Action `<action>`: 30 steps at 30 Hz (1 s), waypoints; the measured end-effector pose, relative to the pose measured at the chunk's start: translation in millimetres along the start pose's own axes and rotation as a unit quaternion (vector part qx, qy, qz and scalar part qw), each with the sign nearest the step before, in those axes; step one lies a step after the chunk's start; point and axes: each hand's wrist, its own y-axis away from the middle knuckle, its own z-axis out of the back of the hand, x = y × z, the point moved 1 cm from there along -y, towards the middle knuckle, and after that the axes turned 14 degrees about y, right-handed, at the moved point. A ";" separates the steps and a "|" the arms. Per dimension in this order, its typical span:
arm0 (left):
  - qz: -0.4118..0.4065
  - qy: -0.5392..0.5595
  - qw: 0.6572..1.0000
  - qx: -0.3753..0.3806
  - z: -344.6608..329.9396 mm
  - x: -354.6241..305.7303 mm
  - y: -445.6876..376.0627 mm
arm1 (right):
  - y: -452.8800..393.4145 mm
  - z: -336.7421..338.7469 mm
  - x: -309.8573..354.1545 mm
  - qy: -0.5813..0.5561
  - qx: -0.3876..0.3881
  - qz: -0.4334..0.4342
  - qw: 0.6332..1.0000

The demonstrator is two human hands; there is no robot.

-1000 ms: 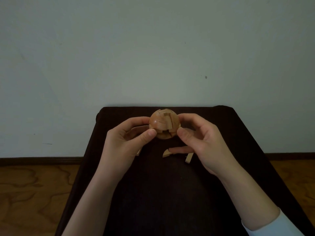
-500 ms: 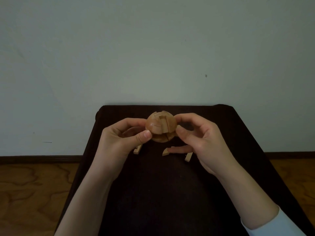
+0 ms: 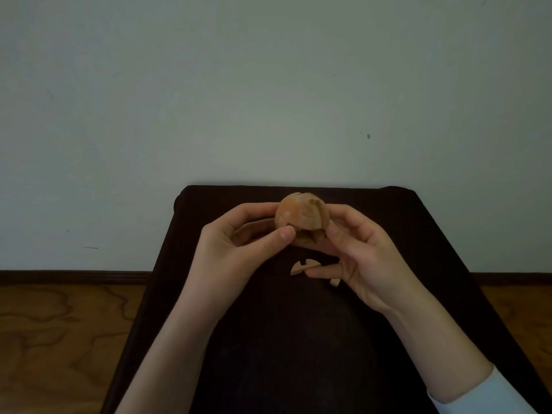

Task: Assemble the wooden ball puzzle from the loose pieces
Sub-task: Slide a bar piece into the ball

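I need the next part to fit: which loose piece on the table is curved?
The half-ring piece below the ball; the other piece, beside the right hand, looks straight.

Dark table [image 3: 298,354] against pale wall [image 3: 268,85]; dark baseboard [image 3: 74,276] below wall, wood-grain floor [image 3: 59,339] either side of table.

No writing, label, brand, number or sign is showing anywhere that can be read. The wooden ball puzzle [image 3: 299,221] is showing only bare wood grain and the seams between its pieces, and the loose pieces [image 3: 304,266] lying just below the ball on the dark worktop [image 3: 418,249] are looking plain as well, though the light is dim and any fine marking on them might be going unseen. The wall behind the ball is carrying only a few small specks, not lettering.
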 end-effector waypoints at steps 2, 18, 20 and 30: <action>-0.012 0.007 1.000 -0.007 -2.6 1.5 1.2 | -0.3 0.1 -0.4 0.004 0.001 0.005 1.000; 0.039 0.147 0.988 -0.039 6.4 5.4 -2.3 | -6.7 -8.6 5.8 0.006 -0.033 0.004 0.999; 0.035 0.148 0.987 -0.049 5.5 5.7 -2.8 | -7.6 -11.9 7.0 -0.009 -0.028 0.005 1.000; 0.027 0.149 0.987 -0.059 4.1 8.3 -3.8 | -8.4 -9.4 7.6 -0.009 -0.025 0.017 1.000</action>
